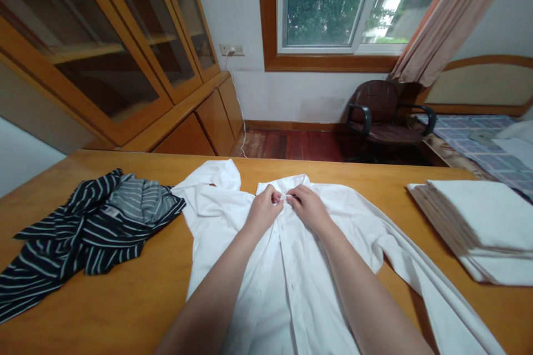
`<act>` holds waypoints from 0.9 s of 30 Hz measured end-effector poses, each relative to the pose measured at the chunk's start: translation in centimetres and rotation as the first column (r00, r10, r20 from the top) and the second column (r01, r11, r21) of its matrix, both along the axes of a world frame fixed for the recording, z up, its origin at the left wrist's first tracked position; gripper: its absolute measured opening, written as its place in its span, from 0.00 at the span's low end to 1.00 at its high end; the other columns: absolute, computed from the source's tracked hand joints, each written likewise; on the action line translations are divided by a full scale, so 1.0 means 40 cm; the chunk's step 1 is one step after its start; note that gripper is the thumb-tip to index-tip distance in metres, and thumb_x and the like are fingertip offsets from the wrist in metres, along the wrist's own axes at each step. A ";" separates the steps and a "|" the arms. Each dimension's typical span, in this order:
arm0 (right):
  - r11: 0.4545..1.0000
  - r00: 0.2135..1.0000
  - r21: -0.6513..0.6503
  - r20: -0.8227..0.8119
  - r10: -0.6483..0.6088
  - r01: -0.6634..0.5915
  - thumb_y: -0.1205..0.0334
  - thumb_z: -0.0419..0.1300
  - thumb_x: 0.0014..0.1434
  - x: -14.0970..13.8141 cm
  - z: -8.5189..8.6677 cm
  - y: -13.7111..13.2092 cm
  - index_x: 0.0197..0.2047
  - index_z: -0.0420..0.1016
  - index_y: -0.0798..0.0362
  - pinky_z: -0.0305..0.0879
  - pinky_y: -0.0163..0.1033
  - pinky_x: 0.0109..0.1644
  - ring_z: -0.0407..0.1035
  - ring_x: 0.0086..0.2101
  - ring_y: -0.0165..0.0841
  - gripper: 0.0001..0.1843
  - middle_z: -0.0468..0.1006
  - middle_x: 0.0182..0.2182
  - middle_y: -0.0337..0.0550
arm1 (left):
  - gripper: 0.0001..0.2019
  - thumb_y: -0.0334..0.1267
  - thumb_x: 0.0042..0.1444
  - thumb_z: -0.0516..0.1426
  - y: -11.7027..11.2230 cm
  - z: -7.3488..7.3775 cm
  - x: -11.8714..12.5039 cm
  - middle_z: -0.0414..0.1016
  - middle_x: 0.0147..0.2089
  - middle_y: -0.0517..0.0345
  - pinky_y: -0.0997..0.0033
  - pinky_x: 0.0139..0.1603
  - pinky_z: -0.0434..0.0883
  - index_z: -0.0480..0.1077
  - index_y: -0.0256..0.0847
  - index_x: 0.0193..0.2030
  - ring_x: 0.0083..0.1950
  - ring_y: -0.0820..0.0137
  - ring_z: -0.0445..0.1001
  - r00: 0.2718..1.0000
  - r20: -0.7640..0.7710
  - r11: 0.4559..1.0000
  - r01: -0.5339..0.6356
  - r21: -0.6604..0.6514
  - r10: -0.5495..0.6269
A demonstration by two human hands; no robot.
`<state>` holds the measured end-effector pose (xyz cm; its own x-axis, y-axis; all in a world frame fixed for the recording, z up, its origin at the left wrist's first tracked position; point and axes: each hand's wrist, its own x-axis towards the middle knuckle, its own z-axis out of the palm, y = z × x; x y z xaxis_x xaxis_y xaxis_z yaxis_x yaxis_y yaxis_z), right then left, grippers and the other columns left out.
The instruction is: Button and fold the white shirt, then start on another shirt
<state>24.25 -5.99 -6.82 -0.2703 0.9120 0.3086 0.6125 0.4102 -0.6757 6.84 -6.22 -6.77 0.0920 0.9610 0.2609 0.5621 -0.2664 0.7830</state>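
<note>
A white button-up shirt point(266, 283) lies spread on the wooden table, front side up, its collar point(291, 181) toward the far edge. My left hand point(264, 211) pinches the front edge of the shirt just below the collar. Close beside it, my right hand point(307, 206) pinches the opposite edge at the same spot. The fingertips of both hands almost meet there, and the button between them is too small to make out. Further down, the two front edges lie side by side. One sleeve point(420, 266) stretches toward the near right; the other is bent at the upper left.
A crumpled black-and-white striped garment point(112, 227) lies left on the table point(166, 299), touching the shirt's sleeve. A stack of folded white cloth or paper point(483, 222) sits at the right. Beyond are a glass-door cabinet point(166, 94), an office chair point(378, 111) and a bed point(478, 127).
</note>
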 end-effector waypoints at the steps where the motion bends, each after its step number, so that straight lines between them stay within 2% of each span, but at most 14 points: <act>1: 1.000 1.000 0.001 0.003 -0.010 0.010 0.66 0.59 0.64 -0.001 0.000 -0.001 0.40 0.78 0.52 0.64 0.39 0.45 0.71 0.39 0.35 0.06 0.75 0.36 0.43 | 0.10 0.32 0.51 0.58 0.000 0.003 0.000 0.74 0.33 0.63 0.72 0.38 0.68 0.58 0.45 0.30 0.35 0.70 0.74 1.000 0.019 1.000 0.000 -0.010 0.000; 5: 0.998 0.998 0.000 0.000 -0.059 0.059 0.66 0.59 0.63 -0.009 0.000 -0.003 0.39 0.78 0.51 0.64 0.39 0.44 0.71 0.38 0.36 0.06 0.75 0.35 0.43 | 0.11 0.33 0.51 0.59 0.001 0.007 -0.003 0.76 0.34 0.62 0.71 0.39 0.69 0.57 0.45 0.29 0.36 0.70 0.75 0.996 0.086 0.999 0.002 -0.043 0.001; 10: 0.994 0.994 0.007 -0.025 -0.104 0.105 0.67 0.59 0.61 -0.016 -0.002 -0.001 0.37 0.78 0.51 0.65 0.39 0.44 0.71 0.37 0.36 0.06 0.76 0.34 0.42 | 0.12 0.32 0.50 0.59 0.005 -0.007 -0.007 0.77 0.35 0.61 0.69 0.41 0.69 0.56 0.45 0.29 0.37 0.69 0.77 0.985 0.172 0.997 0.016 -0.082 -0.002; 17: 0.992 0.992 0.033 -0.038 -0.121 0.122 0.66 0.60 0.61 -0.015 -0.003 0.001 0.36 0.74 0.50 0.65 0.40 0.43 0.70 0.37 0.36 0.03 0.74 0.34 0.41 | 0.12 0.32 0.50 0.58 0.008 -0.014 -0.008 0.78 0.35 0.62 0.70 0.41 0.69 0.56 0.44 0.29 0.38 0.69 0.77 0.974 0.225 0.993 0.029 -0.114 -0.003; 23: 0.985 0.974 0.036 -0.163 -0.159 0.167 0.64 0.61 0.59 -0.016 -0.010 0.001 0.36 0.70 0.49 0.68 0.39 0.39 0.69 0.34 0.33 0.03 0.69 0.38 0.41 | 0.09 0.34 0.52 0.59 0.015 -0.023 -0.009 0.76 0.33 0.63 0.72 0.39 0.69 0.59 0.44 0.31 0.37 0.70 0.76 0.973 0.228 0.994 0.002 -0.106 0.022; 27: 0.985 0.971 0.074 -0.197 -0.138 0.156 0.64 0.61 0.59 -0.019 -0.007 -0.003 0.34 0.70 0.49 0.69 0.38 0.38 0.67 0.33 0.32 0.03 0.66 0.37 0.40 | 0.09 0.35 0.53 0.60 0.021 -0.036 -0.013 0.75 0.33 0.62 0.72 0.40 0.69 0.61 0.44 0.33 0.37 0.70 0.76 0.963 0.268 0.996 0.005 -0.095 0.021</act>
<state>23.48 -6.12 -7.12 -0.0637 0.9043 0.4222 0.5340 0.3883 -0.7511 6.31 -5.36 -8.22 0.0232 0.9827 0.1840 0.3294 -0.1812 0.9266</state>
